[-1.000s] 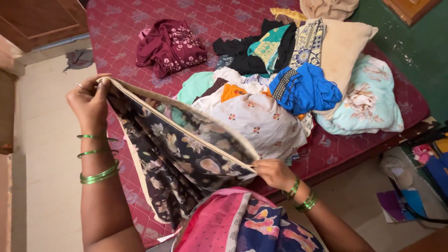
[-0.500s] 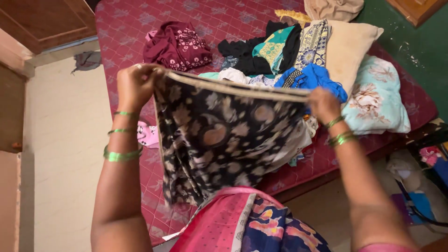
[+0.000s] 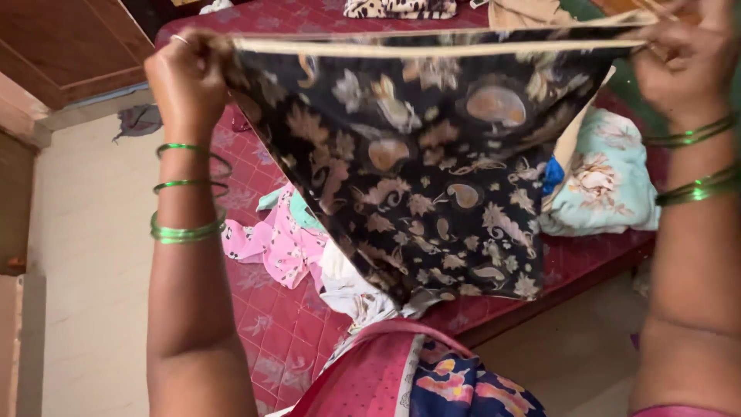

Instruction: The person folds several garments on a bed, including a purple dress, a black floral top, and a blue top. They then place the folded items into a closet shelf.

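Note:
I hold up a black cloth (image 3: pixel 432 162) printed with beige flowers and paisley, stretched flat in front of me by its cream top hem. My left hand (image 3: pixel 189 77) pinches the hem's left corner, high at the upper left; green bangles ring that wrist. My right hand (image 3: pixel 687 66) grips the hem's right corner at the upper right edge of the view, also with green bangles. The cloth hangs down in a tapering shape and hides most of the clothes heap on the bed behind it.
A bed with a maroon quilted cover (image 3: pixel 270 324) lies ahead. On it show a pink printed garment (image 3: pixel 274 243), a pale blue floral pillow (image 3: pixel 610 185) and a beige pillow. A pale tiled floor (image 3: pixel 85 255) is at the left, a wooden door (image 3: pixel 69 38) at the upper left.
Both hands have lifted the cloth higher and pulled it wider apart, from a slanted sagging hold to a taut level hem. It now covers most of the clothes pile.

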